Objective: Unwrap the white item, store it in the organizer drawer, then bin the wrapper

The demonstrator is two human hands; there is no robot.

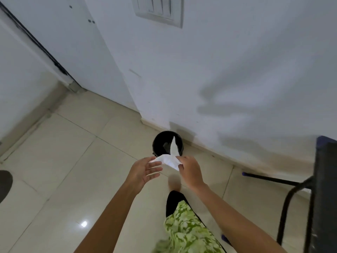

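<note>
A crumpled white wrapper [169,159] is held in the air just in front of a small round black bin [160,143] that stands on the floor against the wall. My right hand [190,170] pinches the wrapper at its right side, and a pointed flap sticks up over the bin's opening. My left hand [144,170] is spread open, palm turned right, with its fingertips at the wrapper's left edge. The white item and the organizer drawer are not in view.
Pale glossy floor tiles [73,170] stretch to the left. A white wall [218,79] with a switch plate [160,10] rises behind the bin. A dark metal-framed table or chair [324,189] stands at the right. My leg in green patterned cloth [186,229] is below.
</note>
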